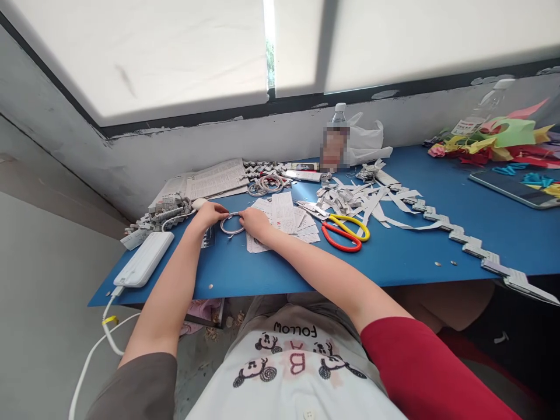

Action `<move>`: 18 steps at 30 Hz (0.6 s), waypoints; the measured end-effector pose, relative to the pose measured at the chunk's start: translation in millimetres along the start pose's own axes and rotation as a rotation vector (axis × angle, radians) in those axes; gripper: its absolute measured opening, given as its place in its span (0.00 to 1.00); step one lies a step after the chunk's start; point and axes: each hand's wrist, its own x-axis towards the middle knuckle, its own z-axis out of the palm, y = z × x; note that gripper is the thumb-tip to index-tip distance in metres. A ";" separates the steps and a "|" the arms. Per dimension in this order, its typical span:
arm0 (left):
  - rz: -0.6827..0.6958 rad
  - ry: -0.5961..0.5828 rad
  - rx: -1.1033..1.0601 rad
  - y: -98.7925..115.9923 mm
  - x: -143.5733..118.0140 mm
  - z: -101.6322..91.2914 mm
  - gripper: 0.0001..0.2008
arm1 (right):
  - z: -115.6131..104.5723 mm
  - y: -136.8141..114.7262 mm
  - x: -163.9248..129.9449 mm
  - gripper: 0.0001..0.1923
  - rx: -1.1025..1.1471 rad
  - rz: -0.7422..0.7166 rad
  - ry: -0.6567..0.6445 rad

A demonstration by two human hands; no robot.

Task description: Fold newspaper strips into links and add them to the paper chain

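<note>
Both hands meet on the ring: left hand pinches its left edge, right hand grips the right, ring flat between them.

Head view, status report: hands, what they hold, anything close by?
Left hand and right hand both pinching the paper ring flat on the blue table. Printed paper sheets under right hand. Scissors lie apart, to the right.
</note>
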 end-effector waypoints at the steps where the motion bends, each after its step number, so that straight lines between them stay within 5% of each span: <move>1: -0.003 0.003 0.004 -0.7 1.0 0.9 0.06 | 0.3 -0.8 -0.8 0.16 0.004 0.003 0.001; 5: 0.007 -0.006 0.009 -2.7 3.0 0.5 0.07 | -9.0 -2.9 -5.3 0.17 0.040 -0.004 0.013; 9: 0.024 -0.018 -0.002 -2.0 1.8 -4.1 0.13 | -41.4 15.2 -15.0 0.21 0.075 0.008 0.074; 13: 0.031 -0.030 -0.014 3.3 -1.2 -8.2 0.15 | -68.9 57.3 -32.4 0.21 0.023 0.263 0.098; 18: 0.102 0.013 0.077 12.7 -8.9 -9.9 0.15 | -64.7 86.5 -43.6 0.26 -0.070 0.521 0.007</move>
